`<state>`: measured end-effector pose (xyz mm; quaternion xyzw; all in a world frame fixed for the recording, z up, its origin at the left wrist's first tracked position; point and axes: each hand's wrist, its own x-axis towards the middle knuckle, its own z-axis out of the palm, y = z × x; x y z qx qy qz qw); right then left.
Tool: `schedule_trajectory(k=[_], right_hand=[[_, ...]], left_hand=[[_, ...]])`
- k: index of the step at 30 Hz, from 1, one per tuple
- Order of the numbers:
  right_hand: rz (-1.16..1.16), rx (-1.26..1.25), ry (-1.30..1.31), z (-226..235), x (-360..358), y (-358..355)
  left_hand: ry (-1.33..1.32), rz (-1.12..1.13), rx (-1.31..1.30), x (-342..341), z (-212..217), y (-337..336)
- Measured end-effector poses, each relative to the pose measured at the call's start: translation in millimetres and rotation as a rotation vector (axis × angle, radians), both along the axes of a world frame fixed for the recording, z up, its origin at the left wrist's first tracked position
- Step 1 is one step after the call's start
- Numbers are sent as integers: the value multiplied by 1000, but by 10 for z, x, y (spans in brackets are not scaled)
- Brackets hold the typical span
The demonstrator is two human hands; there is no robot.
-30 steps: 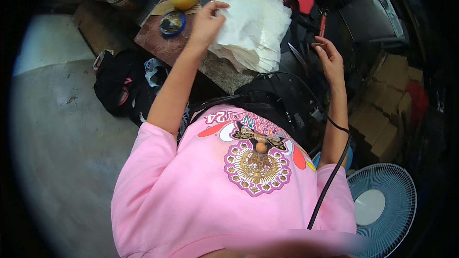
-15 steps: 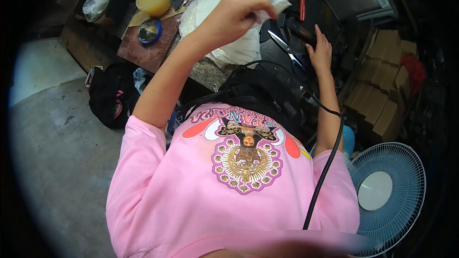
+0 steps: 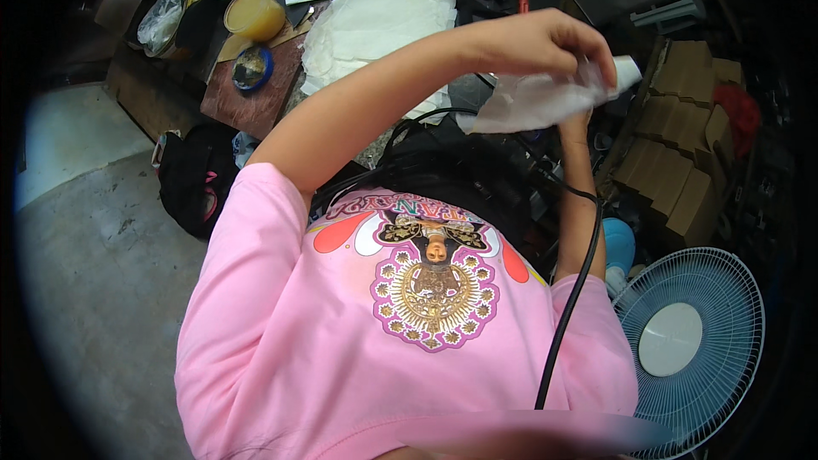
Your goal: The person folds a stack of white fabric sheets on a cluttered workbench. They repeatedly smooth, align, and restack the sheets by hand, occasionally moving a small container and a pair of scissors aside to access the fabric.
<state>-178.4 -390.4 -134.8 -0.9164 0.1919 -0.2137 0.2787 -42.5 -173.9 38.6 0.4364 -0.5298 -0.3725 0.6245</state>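
Your left hand gripped a thin white sheet in a curled pinch, mostly hiding your right hand, whose grip couldn't be told. Well left of both sat a blue-rimmed round container, dark inside; beyond it, a clear yellow-filled tub.

The left grip pinches a thin white sheet in the air, which hides most of the right grip. More white sheets lie piled by the near edge of the desk; toward its left corner stand a yellow-filled tub and a blue-rimmed round container.
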Motion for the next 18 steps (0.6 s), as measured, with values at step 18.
schedule_trajectory(k=[18], right_hand=[[-231, -201, 282, 209, 182, -144]], left_hand=[[-282, 92, 127, 43, -116, -387]])
